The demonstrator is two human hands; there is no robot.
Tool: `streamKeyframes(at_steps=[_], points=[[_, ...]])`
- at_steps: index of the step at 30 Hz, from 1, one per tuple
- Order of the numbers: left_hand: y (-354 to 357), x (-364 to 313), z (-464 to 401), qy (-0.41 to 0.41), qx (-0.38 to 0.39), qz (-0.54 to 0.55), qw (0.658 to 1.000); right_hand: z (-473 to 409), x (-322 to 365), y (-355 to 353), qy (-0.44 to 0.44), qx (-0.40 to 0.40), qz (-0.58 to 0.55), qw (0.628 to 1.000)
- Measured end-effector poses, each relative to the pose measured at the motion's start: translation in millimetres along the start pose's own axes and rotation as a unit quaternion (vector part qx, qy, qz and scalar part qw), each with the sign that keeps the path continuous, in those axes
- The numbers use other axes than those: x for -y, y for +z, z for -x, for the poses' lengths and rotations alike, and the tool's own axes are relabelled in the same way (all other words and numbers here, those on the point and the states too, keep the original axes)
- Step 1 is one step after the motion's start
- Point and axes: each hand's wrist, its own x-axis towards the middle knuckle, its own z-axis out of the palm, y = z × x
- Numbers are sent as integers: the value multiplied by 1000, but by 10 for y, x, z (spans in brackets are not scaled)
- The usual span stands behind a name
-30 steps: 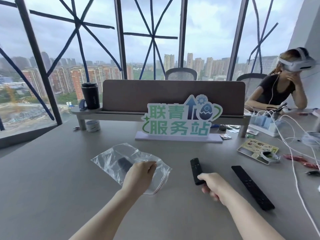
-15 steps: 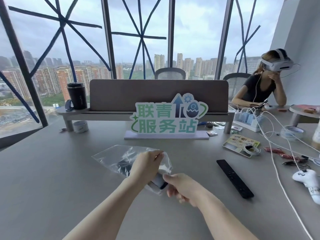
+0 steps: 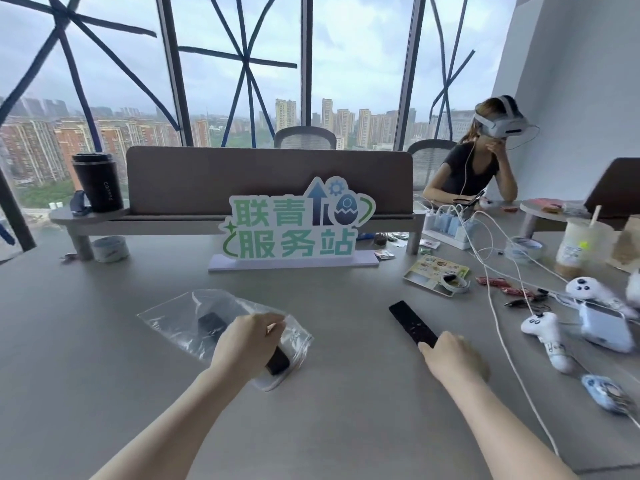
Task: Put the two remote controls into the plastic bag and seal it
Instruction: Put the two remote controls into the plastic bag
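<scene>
A clear plastic bag lies on the grey table, its mouth toward me. A short black remote control lies inside it, its near end showing by the mouth. My left hand pinches the upper edge of the bag's mouth and covers the remote's middle. A longer black remote control lies on the table to the right. My right hand rests over its near end, fingers curled on it; the remote still lies flat.
A green sign stands behind the bag on a white base. White game controllers, cables and a small white device crowd the right side. A black tumbler stands on a shelf. A person in a headset sits far right.
My right hand pushed the short remote into the bag, let go, and moved right onto the long remote. My left hand kept holding the bag's mouth.
</scene>
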Motion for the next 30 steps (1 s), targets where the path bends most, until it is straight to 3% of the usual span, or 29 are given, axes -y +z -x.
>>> streamKeyframes(at_steps=[2,4,6,8,10,12,14,18,23,27,30], points=[[-7,45,39,-11,-1,-2,1000,12,13,1,-19,28,-25,999],[-27,106,76,-20,0,-11,1000,68,46,-19,-54,81,-124,988],[-60,165,92,-24,-1,-22,999,240,100,-153,-76,175,-284,940],[-88,209,82,-23,-4,-16,1000,445,145,-318,-97,300,-369,874],[-118,206,73,-29,-6,-5,1000,619,259,-399,-143,390,-329,848],[-132,177,78,-26,-7,1,1000,762,477,-337,-179,427,-274,843],[-144,149,94,-12,-10,4,1000,894,813,-163,-195,429,-264,841],[-208,211,141,-2,-17,9,1000,1056,1312,240,-184,416,-374,808],[-280,341,236,0,9,6,1000,874,1291,450,-176,137,-343,912],[-255,385,294,-11,55,-20,998,856,1465,475,-235,199,-280,909],[-326,386,381,-39,108,-63,991,822,1662,570,-272,144,-246,919]])
